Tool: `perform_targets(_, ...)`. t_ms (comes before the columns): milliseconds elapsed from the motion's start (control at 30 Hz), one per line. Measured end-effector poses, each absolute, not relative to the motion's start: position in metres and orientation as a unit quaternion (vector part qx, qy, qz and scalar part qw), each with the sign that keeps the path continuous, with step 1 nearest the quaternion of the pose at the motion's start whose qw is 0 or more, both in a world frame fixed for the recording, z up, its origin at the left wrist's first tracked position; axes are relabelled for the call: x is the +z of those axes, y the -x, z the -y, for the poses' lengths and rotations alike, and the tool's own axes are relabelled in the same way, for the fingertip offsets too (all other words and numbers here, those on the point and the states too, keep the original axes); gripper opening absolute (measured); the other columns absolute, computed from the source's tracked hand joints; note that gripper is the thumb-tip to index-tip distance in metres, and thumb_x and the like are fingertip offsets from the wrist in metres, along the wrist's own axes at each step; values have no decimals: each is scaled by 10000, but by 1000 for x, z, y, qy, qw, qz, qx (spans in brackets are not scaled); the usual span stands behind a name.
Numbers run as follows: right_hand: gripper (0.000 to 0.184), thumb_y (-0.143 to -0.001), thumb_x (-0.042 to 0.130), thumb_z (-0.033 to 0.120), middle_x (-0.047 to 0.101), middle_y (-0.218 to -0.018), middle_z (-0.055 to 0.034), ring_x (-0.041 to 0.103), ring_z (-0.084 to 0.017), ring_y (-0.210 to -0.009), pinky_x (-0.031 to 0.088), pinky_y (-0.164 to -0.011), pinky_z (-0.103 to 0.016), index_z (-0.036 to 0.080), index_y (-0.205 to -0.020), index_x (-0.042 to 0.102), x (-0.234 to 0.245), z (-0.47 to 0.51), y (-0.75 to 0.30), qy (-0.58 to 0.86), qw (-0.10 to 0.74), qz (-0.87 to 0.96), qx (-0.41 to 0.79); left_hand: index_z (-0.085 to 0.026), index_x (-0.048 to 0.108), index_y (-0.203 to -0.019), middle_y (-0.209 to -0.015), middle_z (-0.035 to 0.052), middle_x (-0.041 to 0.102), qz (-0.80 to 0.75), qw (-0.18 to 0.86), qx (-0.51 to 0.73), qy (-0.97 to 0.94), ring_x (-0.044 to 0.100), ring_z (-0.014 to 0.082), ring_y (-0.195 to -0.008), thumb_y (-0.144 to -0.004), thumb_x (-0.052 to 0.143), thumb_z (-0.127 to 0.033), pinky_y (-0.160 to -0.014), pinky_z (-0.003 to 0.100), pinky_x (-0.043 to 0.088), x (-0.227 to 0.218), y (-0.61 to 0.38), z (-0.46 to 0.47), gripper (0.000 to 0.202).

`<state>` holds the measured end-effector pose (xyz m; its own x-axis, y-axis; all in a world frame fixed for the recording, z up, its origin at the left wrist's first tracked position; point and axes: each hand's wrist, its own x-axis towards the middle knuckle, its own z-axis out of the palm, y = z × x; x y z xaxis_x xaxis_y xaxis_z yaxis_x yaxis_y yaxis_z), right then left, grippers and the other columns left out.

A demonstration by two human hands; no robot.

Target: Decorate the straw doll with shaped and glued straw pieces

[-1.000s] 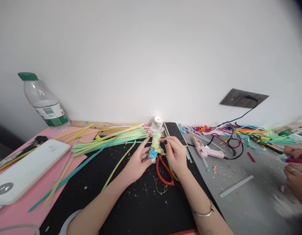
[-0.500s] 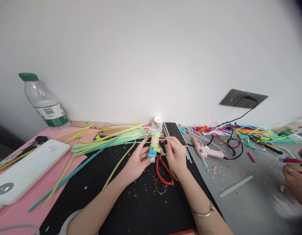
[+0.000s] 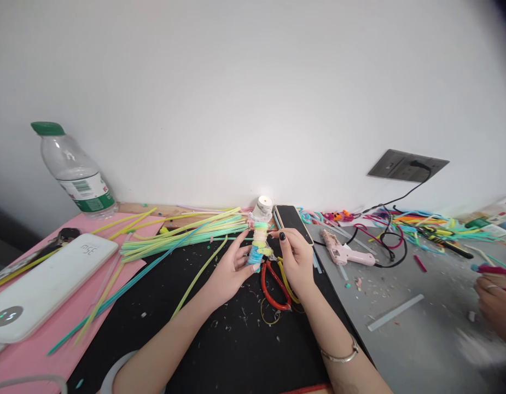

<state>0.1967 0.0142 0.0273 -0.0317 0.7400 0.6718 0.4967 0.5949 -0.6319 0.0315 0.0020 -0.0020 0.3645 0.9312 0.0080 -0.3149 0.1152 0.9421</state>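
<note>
Clear glossy plastic bottle, matt black mat, pink paper sheet, smooth plastic straws, metal bracelet.

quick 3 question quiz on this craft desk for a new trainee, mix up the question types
1. True or false: the red-handled tool lies on the black mat.
2. The water bottle has a cap of which colour? A red, B green, C blue.
3. What does the left hand hold?
Key: 1 true; 2 B; 3 the pastel coil stack.
</note>
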Motion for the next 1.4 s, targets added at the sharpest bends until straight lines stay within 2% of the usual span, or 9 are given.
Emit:
perform_targets(633,244,-927,429,187,641,-957,-78,605,-193,-907,478,-780,-335,195,-938,672,25,-16,-197,440,518,724,123,-256,200,-1449,-1358,128,491,-324,665,461,-490,533,238,-1172,-768,658,-199,-1035,400,359,-5,-32,-2,823)
perform_targets(967,235,-925,430,198,647,-946,-68,607,-196,-910,477,-788,-339,203,-936,665,27,-15,-198,437,530,718,114,-221,178,-1454,-1358,151,489,-336,675,465,-464,546,240,-1160,-758,674,-226,-1031,396,366,5,-31,-1,855)
perform_targets(1400,262,-936,420,255,655,-948,-81,610,-209,-899,483,-789,-359,215,-923,679,25,-16,-197,441,513,716,172,-227,222,-1443,-1325,139,522,-321,687,474,-448,553,239,-1144,-731,698,-208,-1023,390,367,2,-32,-1,857)
